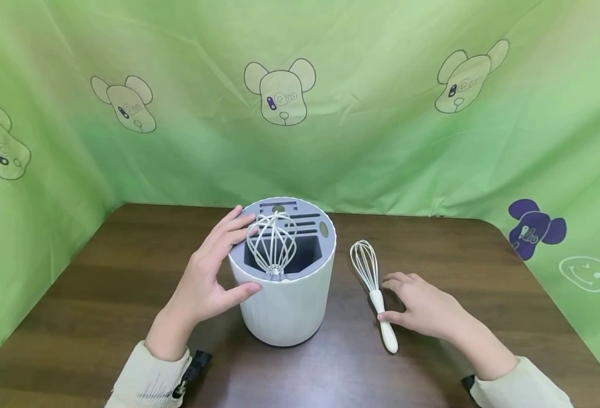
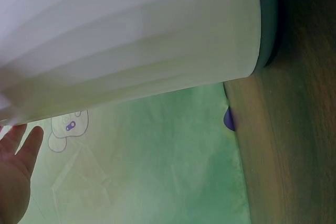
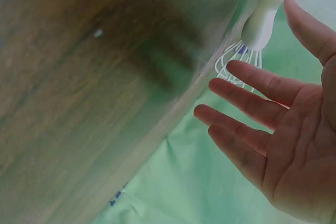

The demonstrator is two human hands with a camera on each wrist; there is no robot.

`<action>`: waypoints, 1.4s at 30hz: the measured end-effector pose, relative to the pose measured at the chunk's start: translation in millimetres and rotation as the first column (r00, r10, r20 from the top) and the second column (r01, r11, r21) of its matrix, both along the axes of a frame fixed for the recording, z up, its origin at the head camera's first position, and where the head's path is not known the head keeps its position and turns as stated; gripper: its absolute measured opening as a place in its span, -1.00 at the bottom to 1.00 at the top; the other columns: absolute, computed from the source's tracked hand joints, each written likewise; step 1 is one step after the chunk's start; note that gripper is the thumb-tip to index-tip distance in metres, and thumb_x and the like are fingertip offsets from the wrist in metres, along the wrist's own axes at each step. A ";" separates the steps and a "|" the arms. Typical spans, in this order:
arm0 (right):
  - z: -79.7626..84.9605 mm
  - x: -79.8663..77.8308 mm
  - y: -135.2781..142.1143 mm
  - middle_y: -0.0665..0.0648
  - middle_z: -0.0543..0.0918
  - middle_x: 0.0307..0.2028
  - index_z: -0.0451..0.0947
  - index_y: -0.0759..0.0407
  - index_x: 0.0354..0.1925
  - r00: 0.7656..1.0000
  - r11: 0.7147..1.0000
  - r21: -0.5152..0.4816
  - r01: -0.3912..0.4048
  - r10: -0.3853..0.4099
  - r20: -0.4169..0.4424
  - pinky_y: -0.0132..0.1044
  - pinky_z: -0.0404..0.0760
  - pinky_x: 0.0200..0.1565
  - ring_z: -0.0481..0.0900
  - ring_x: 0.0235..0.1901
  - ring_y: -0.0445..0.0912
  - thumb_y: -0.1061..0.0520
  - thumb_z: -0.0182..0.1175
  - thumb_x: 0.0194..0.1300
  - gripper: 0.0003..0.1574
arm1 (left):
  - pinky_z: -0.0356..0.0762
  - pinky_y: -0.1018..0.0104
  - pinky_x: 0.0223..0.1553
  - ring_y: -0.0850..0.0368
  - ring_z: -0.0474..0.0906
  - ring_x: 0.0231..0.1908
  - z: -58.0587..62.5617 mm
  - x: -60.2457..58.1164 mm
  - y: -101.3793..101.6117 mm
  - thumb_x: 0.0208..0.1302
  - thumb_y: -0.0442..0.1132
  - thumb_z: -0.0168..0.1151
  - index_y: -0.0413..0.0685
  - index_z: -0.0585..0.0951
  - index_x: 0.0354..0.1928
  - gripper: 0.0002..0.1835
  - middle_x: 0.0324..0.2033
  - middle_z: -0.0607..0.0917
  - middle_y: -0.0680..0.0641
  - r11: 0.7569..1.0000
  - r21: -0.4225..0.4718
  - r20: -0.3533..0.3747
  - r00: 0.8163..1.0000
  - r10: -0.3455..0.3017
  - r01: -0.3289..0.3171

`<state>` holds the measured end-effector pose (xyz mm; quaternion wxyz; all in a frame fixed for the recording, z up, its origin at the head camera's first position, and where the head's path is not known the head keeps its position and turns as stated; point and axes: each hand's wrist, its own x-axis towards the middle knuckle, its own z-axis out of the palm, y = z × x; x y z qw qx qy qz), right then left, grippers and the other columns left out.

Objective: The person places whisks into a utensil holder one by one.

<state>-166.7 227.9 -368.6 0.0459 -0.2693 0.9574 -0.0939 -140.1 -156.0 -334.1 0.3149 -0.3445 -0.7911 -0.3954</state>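
At the centre of the head view, a white holder (image 1: 287, 311) with a grey slotted top stands upright on the brown table (image 1: 126, 294). Its base sits well in from the left and right table edges, while its top overlaps the line of the back edge, where the green drape (image 1: 203, 164) hangs behind.

The left hand (image 1: 210, 277) is at the holder's left rim, fairly straight fingers on the top and the thumb at the front wall; it is spread wide, steady contact rather than a wrap. 1 whisk (image 1: 273, 258) rises wires up from the front of that top, its handle hidden.

Right of centre, a 2nd whisk (image 1: 376, 300) lies flat, wires toward the upper left and handle toward the lower right. A strip of wood separates it from the holder. The right hand (image 1: 427, 306) is just right of it, fingers apart and uncurled, thumb at the handle; whether the thumb touches, I cannot tell. Beyond that hand, wood runs to the slanting right edge.
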 end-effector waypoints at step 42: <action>-10.9 -8.9 -9.6 0.15 0.65 -0.54 0.36 0.55 -0.12 0.726 0.785 -0.480 0.393 0.056 0.686 -0.26 0.70 -0.41 0.60 -0.55 -0.11 0.43 0.21 0.17 -0.68 | 0.19 0.29 0.49 -0.12 0.22 0.48 -1.9 1.1 0.3 0.26 0.31 0.20 -0.16 0.51 0.25 -0.24 0.32 0.50 -0.15 1.000 0.002 -0.029 1.000 -0.005 0.006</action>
